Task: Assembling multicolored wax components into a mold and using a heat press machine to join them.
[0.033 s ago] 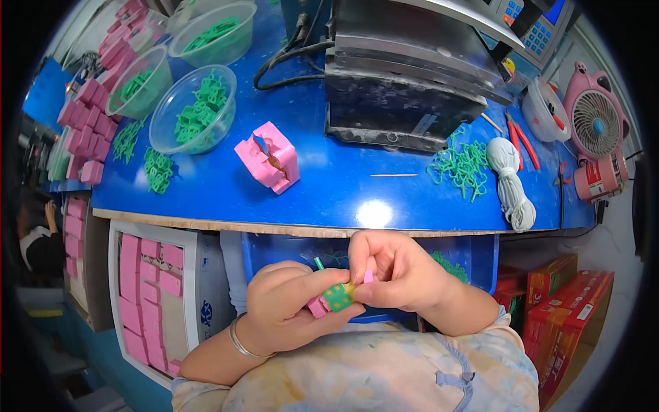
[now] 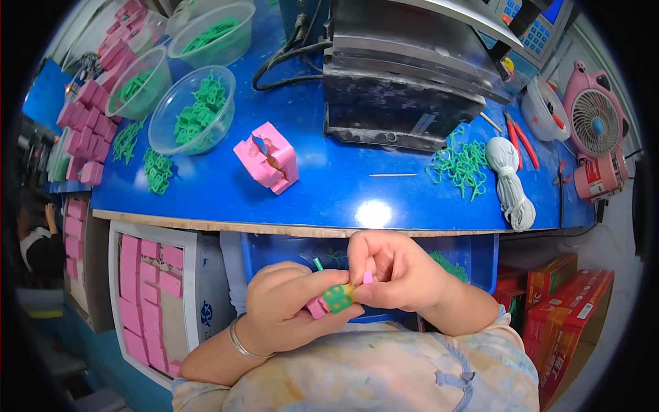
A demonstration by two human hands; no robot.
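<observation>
Above my lap, my left hand [image 2: 285, 299] is closed round a small green piece with yellow spots [image 2: 336, 298]. Pink parts of it stick out beside my left fingers. My right hand [image 2: 395, 275] pinches at a yellow portion on its right end, and a bit of pink shows between those fingers. What exactly the right fingertips grip is partly hidden. A thin green stem [image 2: 318, 264] rises behind my left hand. Just beyond, on the blue table [image 2: 302, 209], sits a pink block mould [image 2: 270, 158] with a brown and blue gap in its top.
Clear bowls [image 2: 154, 127] of green pieces stand far left, near stacked pink blocks [image 2: 89, 130]. A dark metal machine [image 2: 401, 103] fills the back. Loose green pieces [image 2: 460, 168], a grey-white yarn bundle [image 2: 508, 182], red pliers [image 2: 523, 143] and a pink fan [image 2: 596, 113] lie right. A blue bin [image 2: 484, 264] sits below the edge.
</observation>
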